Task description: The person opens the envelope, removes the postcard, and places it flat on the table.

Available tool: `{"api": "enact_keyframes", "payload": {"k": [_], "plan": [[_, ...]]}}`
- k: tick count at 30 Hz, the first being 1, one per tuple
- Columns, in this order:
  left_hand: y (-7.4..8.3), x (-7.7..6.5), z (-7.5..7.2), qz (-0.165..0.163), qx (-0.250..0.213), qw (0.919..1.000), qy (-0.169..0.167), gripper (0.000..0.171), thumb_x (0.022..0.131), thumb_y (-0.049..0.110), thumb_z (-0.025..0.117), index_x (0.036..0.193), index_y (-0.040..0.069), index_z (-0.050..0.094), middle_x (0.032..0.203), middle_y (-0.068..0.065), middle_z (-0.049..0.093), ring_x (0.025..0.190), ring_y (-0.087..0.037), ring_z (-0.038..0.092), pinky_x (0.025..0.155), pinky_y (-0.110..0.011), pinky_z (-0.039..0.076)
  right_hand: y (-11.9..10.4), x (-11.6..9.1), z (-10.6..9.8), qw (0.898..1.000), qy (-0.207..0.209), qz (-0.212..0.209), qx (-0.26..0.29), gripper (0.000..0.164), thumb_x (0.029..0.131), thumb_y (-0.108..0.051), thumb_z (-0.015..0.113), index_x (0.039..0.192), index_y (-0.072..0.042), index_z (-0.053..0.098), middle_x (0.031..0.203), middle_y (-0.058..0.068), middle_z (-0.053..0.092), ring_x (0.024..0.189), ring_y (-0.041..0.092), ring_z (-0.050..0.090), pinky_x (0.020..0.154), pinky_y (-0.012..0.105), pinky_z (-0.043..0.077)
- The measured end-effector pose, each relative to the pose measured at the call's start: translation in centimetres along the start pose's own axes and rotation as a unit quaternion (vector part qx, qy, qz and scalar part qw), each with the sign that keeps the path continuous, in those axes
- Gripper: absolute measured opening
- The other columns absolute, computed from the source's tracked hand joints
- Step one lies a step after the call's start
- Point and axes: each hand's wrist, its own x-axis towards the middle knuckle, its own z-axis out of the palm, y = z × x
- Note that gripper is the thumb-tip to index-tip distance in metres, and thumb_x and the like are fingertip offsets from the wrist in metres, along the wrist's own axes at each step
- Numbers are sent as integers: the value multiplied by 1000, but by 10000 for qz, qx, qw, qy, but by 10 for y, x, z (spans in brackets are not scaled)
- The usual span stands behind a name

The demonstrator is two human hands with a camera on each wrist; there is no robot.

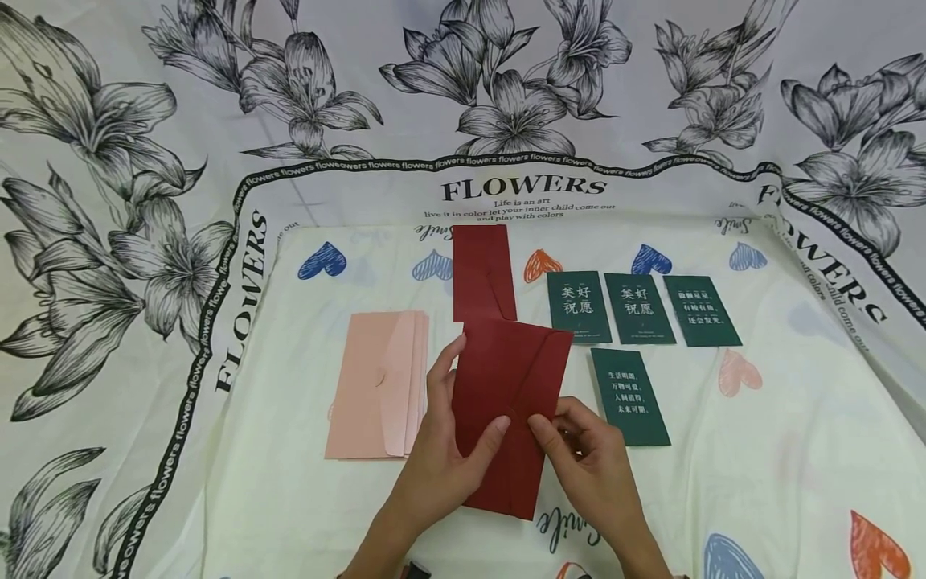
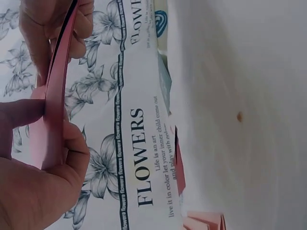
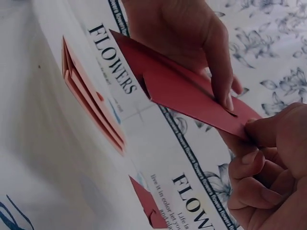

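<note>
A dark red envelope [image 1: 499,386] is held up over the table between both hands, its flap side toward the head camera. My left hand [image 1: 452,450] grips its left side, with the thumb pressed on the front near the flap's tip and the fingers behind. At the right edge, my right hand [image 1: 589,450] pinches the envelope between thumb and fingers. In the right wrist view the held envelope [image 3: 192,98] is tilted, and the left thumb lies at the flap's tab. Behind it, another red envelope [image 1: 481,269] lies on the cloth, partly covered in the head view.
Several pink envelopes [image 1: 369,386] lie in an overlapping stack at the left. Dark green cards [image 1: 637,398] with white writing lie at the right, three in a row and one below. A white cloth [image 1: 282,498] with hearts and flower prints covers table and surroundings.
</note>
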Motion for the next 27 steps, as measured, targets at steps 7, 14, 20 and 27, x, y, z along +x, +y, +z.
{"api": "enact_keyframes", "payload": {"k": [7, 14, 20, 27], "plan": [[2, -6, -4, -937, -519, 9941, -186, 101, 98, 23, 78, 165, 42, 5, 138, 7, 61, 126, -13, 63, 94, -38, 60, 1, 6, -3, 9997, 14, -244, 83, 16, 103, -8, 70, 117, -15, 73, 99, -3, 79, 79, 19, 76, 65, 35, 63], [-3, -14, -15, -989, 167, 9932, -599, 45, 108, 41, 62, 147, 32, 42, 120, 15, 70, 106, -8, 72, 90, -34, 60, 0, 15, -7, 9999, 54, -107, 38, 16, 104, -11, 69, 120, -13, 72, 100, -3, 80, 86, 20, 76, 70, 35, 63], [-8, -12, -43, -997, 347, 9944, -76, 25, 111, 39, 55, 128, 21, 51, 85, 3, 68, 61, -14, 68, 57, -34, 59, 4, 17, -11, 9994, -80, 97, -320, 17, 108, -18, 65, 124, -21, 70, 90, -8, 77, 77, 19, 66, 54, 28, 48], [-14, -13, -85, -1254, 1276, 9804, 823, 30, 112, 42, 51, 127, 16, 50, 84, -5, 65, 47, -20, 61, 42, -36, 52, 11, 16, -15, 9987, -10, 220, -467, 14, 108, -20, 64, 120, -23, 72, 86, -8, 75, 77, 22, 66, 54, 29, 46]]}}
